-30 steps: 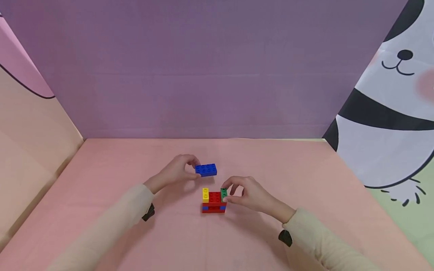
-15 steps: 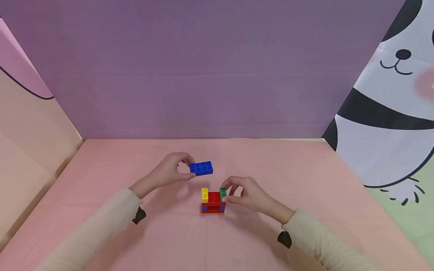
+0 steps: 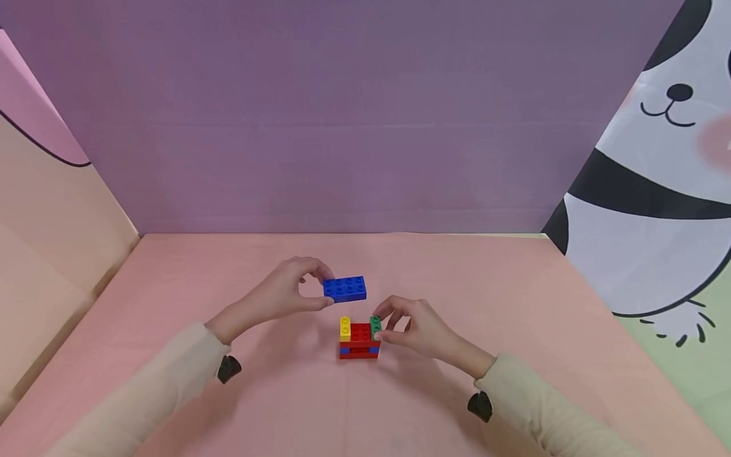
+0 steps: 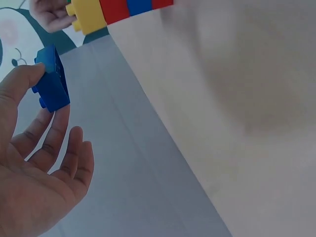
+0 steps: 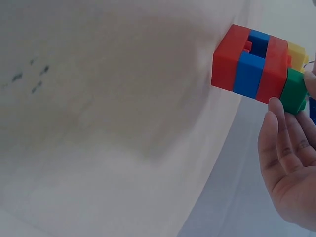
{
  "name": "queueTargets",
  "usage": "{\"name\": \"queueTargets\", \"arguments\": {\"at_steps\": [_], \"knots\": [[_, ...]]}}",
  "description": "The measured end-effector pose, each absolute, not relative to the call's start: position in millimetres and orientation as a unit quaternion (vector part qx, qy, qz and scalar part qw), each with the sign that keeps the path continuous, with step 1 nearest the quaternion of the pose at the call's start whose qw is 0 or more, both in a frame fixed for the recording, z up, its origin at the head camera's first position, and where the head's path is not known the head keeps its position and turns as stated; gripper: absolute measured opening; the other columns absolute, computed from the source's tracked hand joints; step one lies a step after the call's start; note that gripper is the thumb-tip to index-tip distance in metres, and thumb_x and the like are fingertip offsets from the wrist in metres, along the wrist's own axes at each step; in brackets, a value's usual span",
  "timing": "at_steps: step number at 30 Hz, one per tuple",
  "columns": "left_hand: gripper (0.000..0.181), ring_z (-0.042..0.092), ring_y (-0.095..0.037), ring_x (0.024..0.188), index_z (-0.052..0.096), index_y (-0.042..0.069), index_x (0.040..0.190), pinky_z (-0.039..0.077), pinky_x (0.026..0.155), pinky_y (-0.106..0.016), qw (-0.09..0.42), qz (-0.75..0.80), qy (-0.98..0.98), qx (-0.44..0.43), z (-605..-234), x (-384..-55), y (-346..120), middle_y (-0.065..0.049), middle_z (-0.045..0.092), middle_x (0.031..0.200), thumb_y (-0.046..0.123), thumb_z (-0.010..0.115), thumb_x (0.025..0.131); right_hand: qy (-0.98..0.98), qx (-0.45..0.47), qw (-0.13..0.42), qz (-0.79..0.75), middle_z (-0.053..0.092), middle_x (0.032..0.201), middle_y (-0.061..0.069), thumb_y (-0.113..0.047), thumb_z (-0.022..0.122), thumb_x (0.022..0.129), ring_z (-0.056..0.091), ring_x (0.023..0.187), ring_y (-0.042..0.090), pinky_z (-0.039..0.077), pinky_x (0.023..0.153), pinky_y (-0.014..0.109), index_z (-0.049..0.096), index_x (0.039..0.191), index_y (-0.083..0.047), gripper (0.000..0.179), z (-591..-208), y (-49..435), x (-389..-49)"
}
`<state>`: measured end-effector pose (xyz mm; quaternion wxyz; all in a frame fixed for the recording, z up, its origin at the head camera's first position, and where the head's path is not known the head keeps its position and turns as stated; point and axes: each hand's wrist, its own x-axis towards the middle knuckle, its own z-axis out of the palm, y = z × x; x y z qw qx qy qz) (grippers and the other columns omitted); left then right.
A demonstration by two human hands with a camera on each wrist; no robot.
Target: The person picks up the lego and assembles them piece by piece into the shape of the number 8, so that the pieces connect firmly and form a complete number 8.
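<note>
Thumb and fingers of my left hand pinch one end of a blue brick, studs up, raised above the table behind a small brick stack. In the left wrist view the blue brick shows its hollow underside. The stack has red bricks with blue bricks between them and a gap in the middle. On top sit a yellow brick at the left end and a green brick at the right end. My right hand pinches the green brick between thumb and fingers.
The stack stands on a pink tabletop. A purple wall rises at the back, and a panda-print panel stands to the right. A beige panel bounds the left side.
My left hand, holding the blue brick, drew back left and up, then the brick came slightly right and down toward the stack. My right hand stays at the green brick.
</note>
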<state>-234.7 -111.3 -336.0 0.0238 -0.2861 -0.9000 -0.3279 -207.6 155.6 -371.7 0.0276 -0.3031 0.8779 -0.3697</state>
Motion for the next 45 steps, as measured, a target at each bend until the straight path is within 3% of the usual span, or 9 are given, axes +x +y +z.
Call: {"name": "queueTargets", "arguments": {"at_steps": [18,34,45], "knots": [[0.029,0.053,-0.015,0.097,0.062,0.019,0.1,0.046,0.084,-0.036,0.001,-0.329,-0.885,-0.33,-344.9,-216.4,-100.6,0.009,0.061,0.096,0.026,0.074,0.075,0.877,-0.292,0.033,-0.379,0.066,0.098,0.003,-0.024,0.072,0.078,0.059,0.078,0.01,0.05,0.06,0.023,0.059,0.104,-0.012,0.032,-374.1,156.4,-207.4],[0.027,0.051,-0.009,0.094,0.062,0.02,0.098,0.045,0.081,-0.032,0.013,-0.33,-0.875,-0.354,-354.4,-211.8,-93.1,0.012,0.061,0.092,0.026,0.074,0.075,0.864,-0.322,0.022,-0.386,0.066,0.094,0.004,-0.02,0.072,0.077,0.06,0.076,0.011,0.049,0.056,0.023,0.058,0.104,-0.011,0.031,-376.4,156.9,-207.4],[0.027,0.054,-0.015,0.095,0.062,0.018,0.098,0.046,0.082,-0.035,0.015,-0.332,-0.873,-0.356,-358.5,-211.5,-91.1,0.011,0.061,0.092,0.027,0.073,0.075,0.867,-0.325,0.015,-0.378,0.066,0.094,0.004,-0.018,0.072,0.077,0.061,0.076,0.015,0.049,0.056,0.022,0.058,0.105,-0.01,0.032,-376.1,156.4,-206.7]]}}
